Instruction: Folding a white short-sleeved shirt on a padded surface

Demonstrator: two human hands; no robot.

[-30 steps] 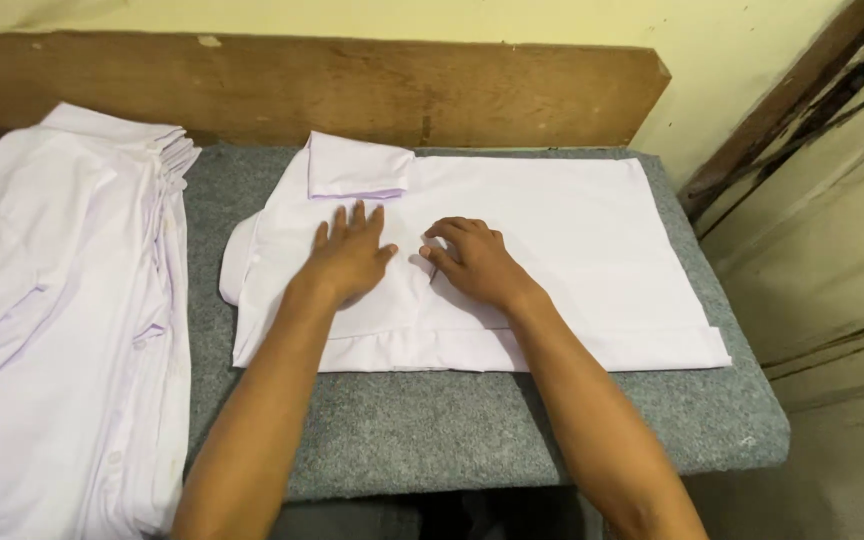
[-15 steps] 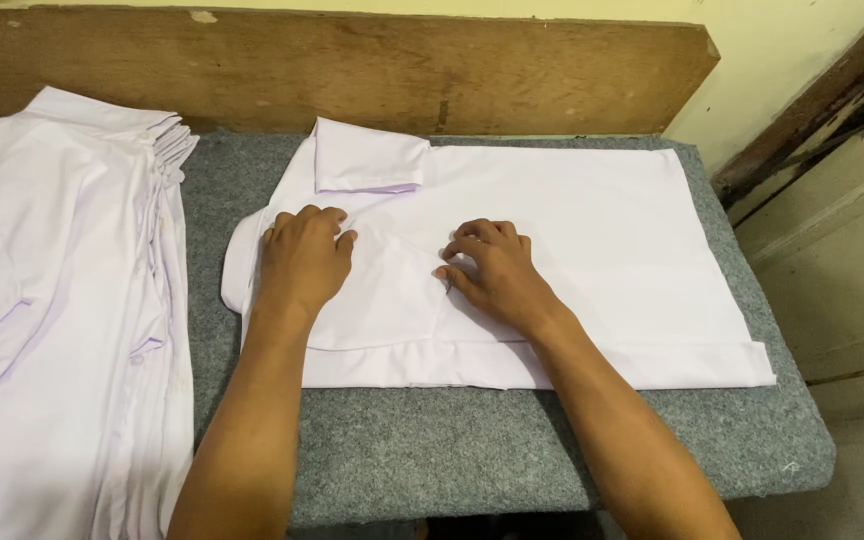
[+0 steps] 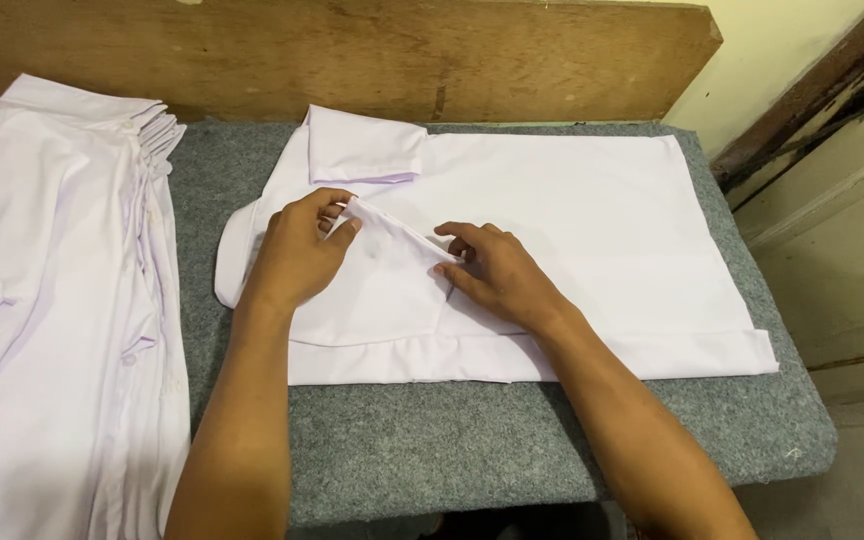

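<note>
Shirt fabric [image 3: 592, 230], pale white, lies flat on the grey padded table [image 3: 472, 440]. Left hand [image 3: 297, 250] now pinches a raised fold that earlier lay flat; right hand [image 3: 497, 275] seemingly presses it down, fingers curled. Stacked shirts [image 3: 52, 300] lie left.

Smooth matt white cloth shirt [image 3: 552, 230] on rough grey felt pad [image 3: 472, 440], raw wooden board [image 3: 352, 50] behind.

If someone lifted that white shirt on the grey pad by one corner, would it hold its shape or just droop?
It would probably droop: the white shirt lies flat in thin layers, and the fold pinched between the left hand and right hand bends easily. It looks light for its size. The felt-like grey pad would likely keep it from sliding much.
</note>
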